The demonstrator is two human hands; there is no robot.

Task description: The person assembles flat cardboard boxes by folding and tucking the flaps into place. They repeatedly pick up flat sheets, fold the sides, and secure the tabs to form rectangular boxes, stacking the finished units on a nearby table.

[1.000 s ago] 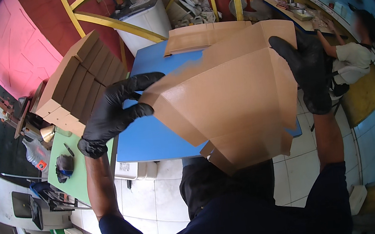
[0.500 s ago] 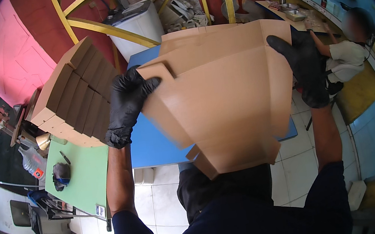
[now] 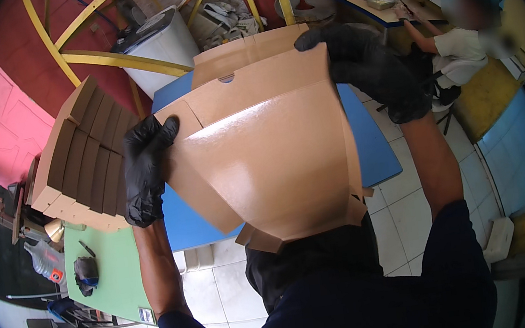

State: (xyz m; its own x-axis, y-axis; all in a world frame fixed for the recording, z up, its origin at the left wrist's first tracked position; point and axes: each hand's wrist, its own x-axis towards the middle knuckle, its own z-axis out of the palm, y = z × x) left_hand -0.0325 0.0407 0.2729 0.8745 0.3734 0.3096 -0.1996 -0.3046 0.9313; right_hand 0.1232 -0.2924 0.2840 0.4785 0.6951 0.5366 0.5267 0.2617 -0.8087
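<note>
A flat brown cardboard box blank (image 3: 268, 157) with flaps is held up in front of me, its lower end close to my body. My left hand (image 3: 147, 168), in a black glove, pinches the blank's left upper corner with the thumb on the near face. At its top right corner my right hand (image 3: 376, 71), gloved too, is closed on the edge; some of its fingers are hidden. Behind the blank lies another piece of brown cardboard (image 3: 207, 72) on the blue table (image 3: 375, 150).
Folded cardboard boxes (image 3: 81, 157) are stacked on the left. A green table (image 3: 116, 283) holds a dark bundle (image 3: 86, 275) and a pen (image 3: 87, 249). Yellow metal bars (image 3: 125, 59) cross at the back. On the right a person (image 3: 458, 51) sits at a bench with metal trays (image 3: 380, 2).
My right hand has turned at the top corner, and that side of the blank now curves more. The front left flap has folded in flat. My view has shifted to the right.
</note>
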